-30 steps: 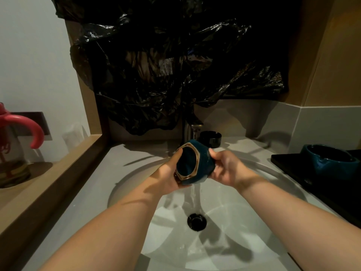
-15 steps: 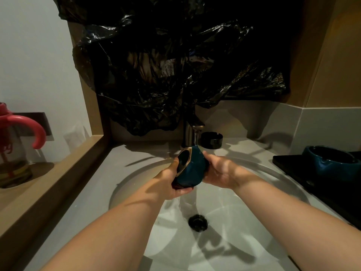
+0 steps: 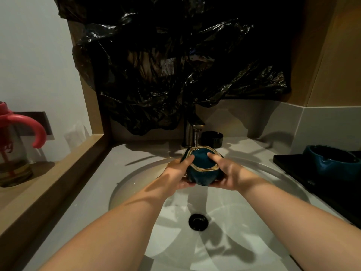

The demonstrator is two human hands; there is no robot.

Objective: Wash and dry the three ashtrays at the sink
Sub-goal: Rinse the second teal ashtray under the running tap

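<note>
Ashtray [image 3: 201, 173] between both hands' fingers [image 3: 188, 160]

Both bare forearms reach forward and converge. The left hand [image 3: 176, 174] and right hand [image 3: 227, 173] clasp the same ashtray [image 3: 202, 169] from opposite sides, fingers [image 3: 187, 184] curled underneath and each thumb pressed over its rim.

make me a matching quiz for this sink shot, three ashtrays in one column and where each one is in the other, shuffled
Things:
1. gold-rimmed teal ashtray
2. black ashtray
3. blue ashtray

Places:
A. on the black tray at right
B. on the counter beside the faucet
C. held in both hands under the running water

Pairs: 1-C, 2-B, 3-A
</note>
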